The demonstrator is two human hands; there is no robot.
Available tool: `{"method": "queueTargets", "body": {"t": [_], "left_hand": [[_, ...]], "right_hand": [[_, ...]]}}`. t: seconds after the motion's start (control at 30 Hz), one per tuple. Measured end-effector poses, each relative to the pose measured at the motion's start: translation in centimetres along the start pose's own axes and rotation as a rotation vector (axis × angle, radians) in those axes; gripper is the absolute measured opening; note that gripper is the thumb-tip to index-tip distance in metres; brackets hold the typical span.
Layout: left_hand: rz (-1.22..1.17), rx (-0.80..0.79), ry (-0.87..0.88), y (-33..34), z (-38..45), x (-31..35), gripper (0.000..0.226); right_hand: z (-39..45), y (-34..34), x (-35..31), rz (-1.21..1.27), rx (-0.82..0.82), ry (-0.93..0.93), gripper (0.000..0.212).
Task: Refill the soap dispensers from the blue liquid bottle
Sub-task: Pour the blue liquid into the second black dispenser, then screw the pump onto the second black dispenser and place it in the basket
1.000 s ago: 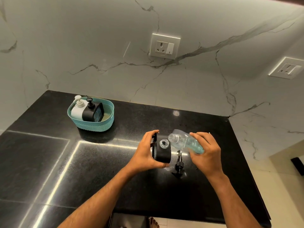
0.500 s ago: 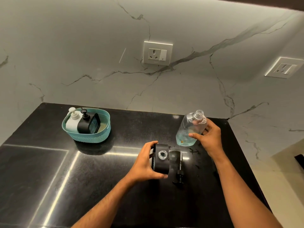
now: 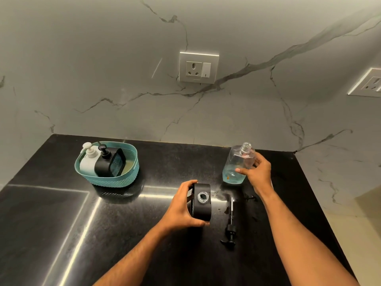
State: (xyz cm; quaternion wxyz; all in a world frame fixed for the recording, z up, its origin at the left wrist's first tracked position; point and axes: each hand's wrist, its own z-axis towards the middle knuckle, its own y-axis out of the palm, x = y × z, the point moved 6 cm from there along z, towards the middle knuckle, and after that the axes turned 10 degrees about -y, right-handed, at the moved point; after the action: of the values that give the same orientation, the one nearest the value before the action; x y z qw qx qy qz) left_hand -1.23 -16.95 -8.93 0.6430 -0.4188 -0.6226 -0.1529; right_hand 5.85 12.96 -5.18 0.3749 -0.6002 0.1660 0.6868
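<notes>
My left hand (image 3: 181, 205) grips the uncapped black dispenser (image 3: 201, 202) upright on the bench (image 3: 61, 223) so it can't tip, its pump (image 3: 230, 226) lying beside it, while my right hand (image 3: 256, 172) holds the near-empty blue liquid bottle (image 3: 237, 164) standing upright behind, apparently just parking it.

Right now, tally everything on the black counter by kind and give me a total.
Soap dispensers: 3 (black open one in the left hand; white and black in the basket)
Refill bottle: 1, held by the right hand
Loose pump: 1
Teal basket: 1
Total: 6
</notes>
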Motion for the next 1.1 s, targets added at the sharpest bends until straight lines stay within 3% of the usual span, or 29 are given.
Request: {"method": "queueTargets", "body": {"t": [0.33, 0.6, 0.67, 0.8, 0.87, 0.97, 1.1], "left_hand": [[0.056, -0.012, -0.021, 0.2, 1.2, -0.5, 0.127], [0.058, -0.026, -0.032, 0.6, 1.0, -1.3, 0.128], [0.045, -0.037, -0.043, 0.7, 0.9, -1.4, 0.128], [0.029, -0.055, -0.061, 0.8, 0.6, -1.6, 0.130], [0.019, -0.064, -0.072, 0.8, 0.5, -1.8, 0.132], [0.006, -0.055, -0.094, 0.9, 0.1, -2.0, 0.133], [0.004, 0.034, -0.088, 1.5, -1.1, -1.6, 0.130]], "right_hand": [[0.4, 0.1, 1.3, 0.003, -0.049, 0.013, 0.076], [-1.2, 0.0, 1.6, -0.027, -0.128, 0.019, 0.101], [-2.3, -0.5, 1.2, -0.077, -0.068, 0.000, 0.093], [-6.2, -2.1, 0.3, -0.211, 0.220, -0.072, 0.056], [-8.4, -2.2, 0.3, -0.245, 0.277, -0.079, 0.043], [-11.5, -1.6, 0.9, -0.344, 0.211, -0.052, 0.029], [-15.0, 0.1, 1.6, -0.631, -0.015, 0.060, 0.034]]}}
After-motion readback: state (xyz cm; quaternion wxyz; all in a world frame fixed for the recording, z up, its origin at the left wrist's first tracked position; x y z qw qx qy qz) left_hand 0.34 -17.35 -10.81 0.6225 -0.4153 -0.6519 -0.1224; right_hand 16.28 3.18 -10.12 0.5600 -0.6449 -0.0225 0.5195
